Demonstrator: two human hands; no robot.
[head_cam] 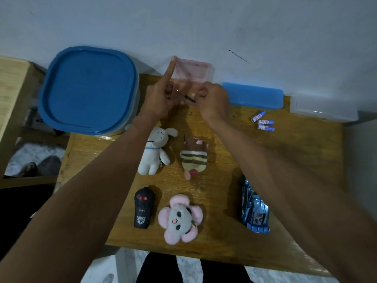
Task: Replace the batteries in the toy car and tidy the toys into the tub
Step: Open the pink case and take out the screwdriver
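At the back of the wooden table (pixel 224 237), my left hand (pixel 161 97) holds up the translucent lid of a small pink box (pixel 193 71), index finger stretched along the lid's left edge. My right hand (pixel 212 101) pinches a thin dark screwdriver (pixel 185 96) just in front of the box, its tip pointing left. The blue toy car (pixel 255 211) lies at the right front, partly hidden under my right forearm. Three small batteries (pixel 263 122) lie at the right rear. The big tub (pixel 89 90) with its blue lid on stands at the left rear.
A black remote control (pixel 143 207), a white rabbit plush (pixel 155 152), a striped plush (pixel 194 158) and a pink flower plush (pixel 179 218) lie mid-table. A blue case (pixel 255 94) and a clear box (pixel 322 108) sit along the wall. Shoes lie on the floor, left.
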